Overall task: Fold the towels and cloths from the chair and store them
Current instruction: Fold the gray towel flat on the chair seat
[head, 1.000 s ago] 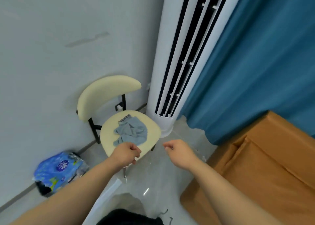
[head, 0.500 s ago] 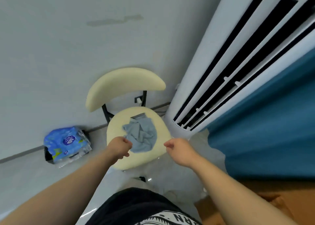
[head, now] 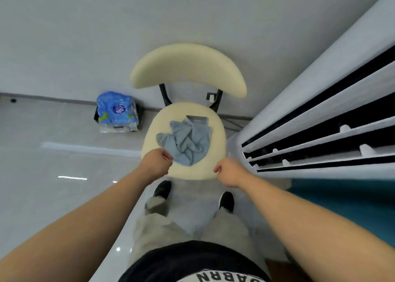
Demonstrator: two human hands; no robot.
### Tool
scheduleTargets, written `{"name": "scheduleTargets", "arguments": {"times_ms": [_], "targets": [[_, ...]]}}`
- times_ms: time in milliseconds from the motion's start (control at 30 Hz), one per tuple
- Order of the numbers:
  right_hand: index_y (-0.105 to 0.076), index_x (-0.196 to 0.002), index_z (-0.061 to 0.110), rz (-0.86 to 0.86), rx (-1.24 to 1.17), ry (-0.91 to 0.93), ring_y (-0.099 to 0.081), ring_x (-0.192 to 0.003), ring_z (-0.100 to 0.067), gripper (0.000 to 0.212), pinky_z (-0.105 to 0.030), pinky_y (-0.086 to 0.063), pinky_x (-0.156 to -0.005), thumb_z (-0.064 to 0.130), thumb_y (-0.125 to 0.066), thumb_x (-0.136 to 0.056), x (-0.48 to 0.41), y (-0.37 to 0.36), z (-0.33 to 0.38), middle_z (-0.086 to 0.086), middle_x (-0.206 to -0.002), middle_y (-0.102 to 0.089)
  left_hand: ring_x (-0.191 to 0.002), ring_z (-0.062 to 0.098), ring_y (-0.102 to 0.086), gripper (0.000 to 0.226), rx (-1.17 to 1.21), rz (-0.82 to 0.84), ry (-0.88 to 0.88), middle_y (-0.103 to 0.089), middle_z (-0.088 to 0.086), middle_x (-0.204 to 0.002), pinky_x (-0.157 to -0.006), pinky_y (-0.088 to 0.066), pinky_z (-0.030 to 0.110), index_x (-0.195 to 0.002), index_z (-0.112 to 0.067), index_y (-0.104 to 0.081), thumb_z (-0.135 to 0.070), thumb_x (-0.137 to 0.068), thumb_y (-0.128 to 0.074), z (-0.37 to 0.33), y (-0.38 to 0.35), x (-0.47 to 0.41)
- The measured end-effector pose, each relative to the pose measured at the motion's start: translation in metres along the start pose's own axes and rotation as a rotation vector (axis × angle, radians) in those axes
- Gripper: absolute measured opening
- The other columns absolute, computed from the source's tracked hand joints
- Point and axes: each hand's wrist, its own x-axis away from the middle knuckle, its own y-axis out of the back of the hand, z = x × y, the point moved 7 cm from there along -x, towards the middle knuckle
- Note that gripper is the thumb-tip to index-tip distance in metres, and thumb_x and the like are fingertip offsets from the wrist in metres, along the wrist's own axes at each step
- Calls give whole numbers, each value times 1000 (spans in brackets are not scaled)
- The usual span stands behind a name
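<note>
Crumpled pale-blue cloth (head: 188, 142) on cream padded chair (head: 188, 65) wants a corner pinch, left hand (head: 157, 164) curled at its near edge, grip unclear, right hand (head: 228, 172) curled empty.

The person now stands right at the chair (head: 188, 173), which sits straight ahead and below instead of far left. The left hand (head: 157, 164) is now at the near-left edge of the cloth (head: 188, 144), no longer short of the seat, fingers curled; contact is unclear. The right hand (head: 229, 172), also curled, is now over the seat's near-right rim instead of the floor. Shoes (head: 162, 188) now show below; the orange box is gone from view.
</note>
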Motion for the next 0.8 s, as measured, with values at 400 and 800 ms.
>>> {"name": "scheduleTargets", "arguments": {"times_ms": [400,800], "targets": [[-63,-100,29,-124,-233,3,-64,-110,-30,29,-36,-51,-95,5,-51,-87,-182,-53,-85,-10,-124,-67,-123,26,-49,32,-497,-55,-238,-53,7,-132,-98,-46,40,-128,-17,-57,-23,-97,-56,34,-193,-147],[-59,-102,37,-532,-371,311,-65,-103,-27,31,-36,-54,-90,12,-48,-86,-223,-89,-128,-7,-113,-68,-78,34,-55,18,-364,-669,-553,-54,8,-80,-64,-31,37,-93,-18,-42,-28,-107,-37,48,-195,-165]]}}
